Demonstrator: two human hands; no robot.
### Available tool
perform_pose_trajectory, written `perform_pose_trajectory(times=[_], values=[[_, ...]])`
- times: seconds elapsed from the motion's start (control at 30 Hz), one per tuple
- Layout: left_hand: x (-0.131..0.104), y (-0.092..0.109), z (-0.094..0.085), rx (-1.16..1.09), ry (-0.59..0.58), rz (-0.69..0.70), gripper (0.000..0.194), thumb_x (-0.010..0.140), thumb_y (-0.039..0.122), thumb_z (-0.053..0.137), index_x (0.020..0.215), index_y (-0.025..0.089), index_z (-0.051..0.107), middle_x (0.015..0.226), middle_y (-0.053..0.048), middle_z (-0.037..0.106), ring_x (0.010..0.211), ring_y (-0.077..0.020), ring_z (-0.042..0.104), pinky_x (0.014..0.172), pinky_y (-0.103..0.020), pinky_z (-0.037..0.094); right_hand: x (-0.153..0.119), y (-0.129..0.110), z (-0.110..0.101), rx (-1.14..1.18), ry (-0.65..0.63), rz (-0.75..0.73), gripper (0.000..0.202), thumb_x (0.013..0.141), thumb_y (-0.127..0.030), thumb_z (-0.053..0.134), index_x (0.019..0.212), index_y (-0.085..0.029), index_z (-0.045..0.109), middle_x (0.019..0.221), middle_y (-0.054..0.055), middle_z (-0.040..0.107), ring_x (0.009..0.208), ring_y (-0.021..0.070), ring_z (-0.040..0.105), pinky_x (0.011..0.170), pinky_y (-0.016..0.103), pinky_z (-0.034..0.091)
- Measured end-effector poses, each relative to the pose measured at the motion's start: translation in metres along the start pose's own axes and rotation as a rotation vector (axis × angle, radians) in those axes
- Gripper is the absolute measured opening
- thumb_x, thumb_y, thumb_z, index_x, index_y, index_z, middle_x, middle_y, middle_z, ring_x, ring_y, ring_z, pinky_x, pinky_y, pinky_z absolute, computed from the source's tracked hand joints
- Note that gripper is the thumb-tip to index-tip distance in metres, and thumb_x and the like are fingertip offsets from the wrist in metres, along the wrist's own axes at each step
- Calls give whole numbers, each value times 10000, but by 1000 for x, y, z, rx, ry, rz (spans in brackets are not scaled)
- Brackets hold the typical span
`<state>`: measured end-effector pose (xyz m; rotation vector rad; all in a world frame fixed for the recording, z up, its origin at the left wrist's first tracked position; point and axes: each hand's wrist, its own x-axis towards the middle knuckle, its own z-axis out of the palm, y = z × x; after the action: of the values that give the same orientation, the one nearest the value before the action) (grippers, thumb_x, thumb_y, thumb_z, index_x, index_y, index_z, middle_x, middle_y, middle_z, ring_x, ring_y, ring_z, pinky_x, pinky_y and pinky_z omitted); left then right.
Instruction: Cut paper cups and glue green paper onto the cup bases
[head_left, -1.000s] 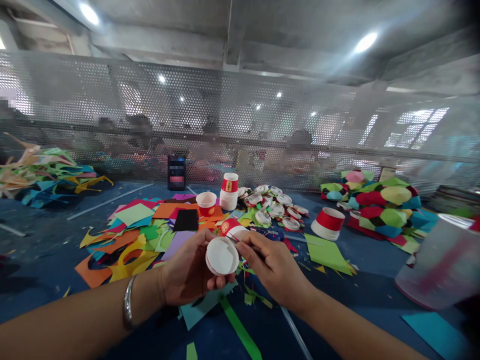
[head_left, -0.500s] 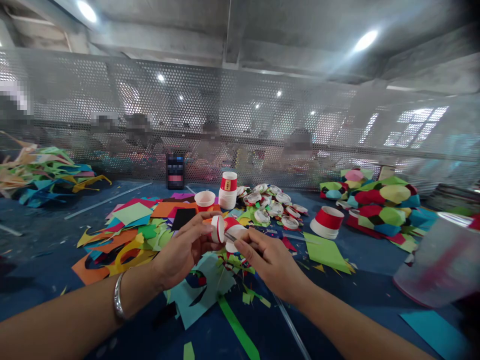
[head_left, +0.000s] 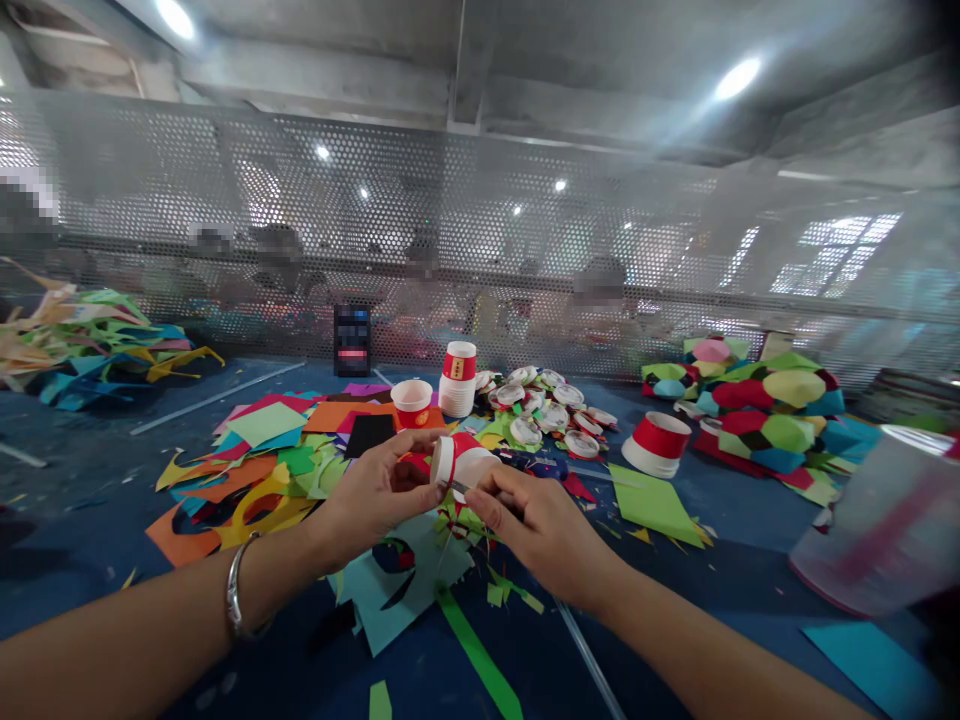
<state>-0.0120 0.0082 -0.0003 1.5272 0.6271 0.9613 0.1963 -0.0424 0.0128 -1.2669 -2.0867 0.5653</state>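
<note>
My left hand (head_left: 386, 487) grips the cut-off bottom of a paper cup (head_left: 444, 462) by its rim, fingers and thumb around it. The piece is tilted on its side, white with a thin red edge. My right hand (head_left: 525, 510) is closed around a tool with a thin metal blade (head_left: 459, 487); its handle is hidden by the fingers. The blade lies against the lower right edge of the cup bottom. Just behind, between the hands, is a red and white paper cup (head_left: 474, 462), partly covered by them. Small paper trimmings (head_left: 457, 520) lie below.
Behind are a paper cup (head_left: 411, 400), a stack of cups (head_left: 457, 395) and a heap of cut-off cup bottoms (head_left: 553, 415). Coloured paper (head_left: 262, 425) spreads left. At right stand a red-banded cup stack (head_left: 656, 445), paper balls (head_left: 772, 410) and a translucent bucket (head_left: 870, 530).
My left hand has turned the cup bottom, so its round face shows differently. The blade in my right hand has shifted slightly down along its edge.
</note>
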Motion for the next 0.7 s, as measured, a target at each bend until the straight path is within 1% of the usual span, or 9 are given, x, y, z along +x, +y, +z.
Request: perform_pose_trajectory(times=[0.13,0.3,0.4,0.47,0.63,0.7], values=[[-1,2,1,10,-22,-4,571,784,217,729,1316,197,524,1021,-78,684,922,-204,637,825,-325,478,-1,1,0,-14,6,-10,335,994,-442,445,771,-201,513,616,-57,448,543,106,379,502,247,269],[-1,3,0,18,-25,-27,578,769,215,730,1311,195,531,991,-70,685,934,-207,634,793,-305,469,-1,1,1,-24,-11,-33,329,996,-427,442,761,-203,496,617,-55,467,542,103,401,505,243,272],[-1,3,0,30,-43,-35,562,766,216,731,1293,193,538,1056,-81,673,945,-209,636,809,-313,469,-1,-1,1,-30,-9,-58,318,996,-396,453,742,-206,483,613,-58,464,540,100,401,507,242,267],[-1,2,-1,33,-55,-40,567,759,203,736,1288,186,535,1063,-86,673,935,-209,637,800,-309,468,-1,-2,1,-30,-10,-59,316,995,-392,457,742,-205,489,618,-57,462,545,101,400,510,243,267],[1,0,-4,1,-33,-28,565,754,190,736,1279,187,529,918,-61,693,823,-176,628,672,-243,447,0,-1,-1,12,-17,-12,336,1001,-444,431,783,-202,512,632,-53,458,550,106,387,504,248,262],[1,0,-5,17,-22,-23,538,760,182,719,1265,184,534,890,-54,684,807,-175,624,658,-240,446,0,0,-1,24,-17,-1,343,1001,-459,424,797,-201,521,638,-53,449,552,109,374,504,254,257]])
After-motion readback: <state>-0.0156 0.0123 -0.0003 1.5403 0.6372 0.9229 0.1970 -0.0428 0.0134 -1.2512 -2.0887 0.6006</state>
